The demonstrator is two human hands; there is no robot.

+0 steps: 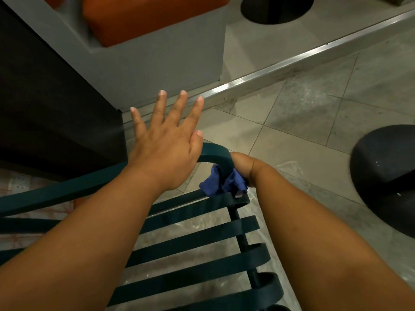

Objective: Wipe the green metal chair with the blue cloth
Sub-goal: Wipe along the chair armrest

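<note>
Head view: I see my right hand closed around the blue cloth, pressed to the green metal chair frame's bend, centre; my left hand, fingers spread wide, hovers at ten o'clock; I judge wiping underway; next, slide along the slats toward six.

Bare forearms; no sleeves; short pale nails.

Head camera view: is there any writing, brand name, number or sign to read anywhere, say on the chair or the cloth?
None can be read.
The green metal chair shows bare slats, no label.
The blue cloth, bunched in the right hand, shows no print.
The orange cushion and floor tiles are plain too.
</note>
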